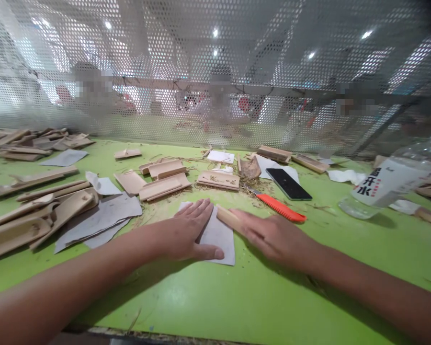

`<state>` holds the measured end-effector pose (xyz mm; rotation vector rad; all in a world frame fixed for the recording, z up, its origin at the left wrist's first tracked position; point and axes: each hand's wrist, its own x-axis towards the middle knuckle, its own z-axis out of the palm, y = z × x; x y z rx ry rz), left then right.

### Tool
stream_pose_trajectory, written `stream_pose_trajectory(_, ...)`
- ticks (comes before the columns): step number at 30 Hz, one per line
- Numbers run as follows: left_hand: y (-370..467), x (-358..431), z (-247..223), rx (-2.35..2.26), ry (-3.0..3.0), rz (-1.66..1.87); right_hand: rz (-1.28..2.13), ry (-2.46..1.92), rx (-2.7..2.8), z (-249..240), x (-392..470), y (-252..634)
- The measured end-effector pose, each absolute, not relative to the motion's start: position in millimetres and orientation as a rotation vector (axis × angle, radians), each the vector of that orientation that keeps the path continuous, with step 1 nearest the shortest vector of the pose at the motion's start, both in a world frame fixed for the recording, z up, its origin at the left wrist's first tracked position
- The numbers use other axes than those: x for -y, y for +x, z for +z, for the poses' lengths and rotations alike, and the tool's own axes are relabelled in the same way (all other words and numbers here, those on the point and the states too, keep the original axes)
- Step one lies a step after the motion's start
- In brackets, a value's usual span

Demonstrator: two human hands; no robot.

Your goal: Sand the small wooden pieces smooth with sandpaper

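Hands (192, 230) partly cover paper (224, 242) and wooden piece (227, 218) (one end hidden).

"How did the left hand (192, 227) lie?"
"Flat, palm down, its fingers (199, 207) reaching forward and nearly together, with the thumb (213, 252) spread out to the right."
"And the right hand (275, 237)?"
"Back uppermost, fingers bent in a grip and angled inward, just beside the left one but apart from it."
"What about the arms?"
"Both were bare. The left arm (93, 268) came in low from the left, the right arm (366, 285) from the lower right, each slanting forward to the middle."
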<state>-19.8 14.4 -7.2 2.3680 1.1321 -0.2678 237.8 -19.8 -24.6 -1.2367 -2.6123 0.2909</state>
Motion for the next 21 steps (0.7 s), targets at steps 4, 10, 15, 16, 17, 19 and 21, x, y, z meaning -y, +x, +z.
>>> stream_pose_trajectory(4,-20,-15,-8,-1.115,2.382,-0.223,0.467,-1.243,2.663,-25,15,241)
stream_pose_trajectory(10,-29,-23,6,-1.130,2.352,-0.261,0.293,-1.469,2.258,-26,0,263)
stream_pose_trajectory(15,-28,-22,9,-1.044,2.373,-0.239,0.495,-1.382,2.249,-21,4,263)
stream_pose_trajectory(16,-27,-22,8,-1.024,2.375,-0.235,0.528,-1.367,2.257,-20,4,262)
stream_pose_trajectory(17,-27,-21,7,-1.011,2.375,-0.244,0.562,-1.351,2.269,-19,4,262)
stream_pose_trajectory(19,-28,-22,7,-1.003,2.372,-0.292,0.622,-1.306,2.316,-19,3,264)
stream_pose_trajectory(21,-30,-24,9,-0.987,2.362,-0.347,0.634,-1.254,2.398,-20,2,265)
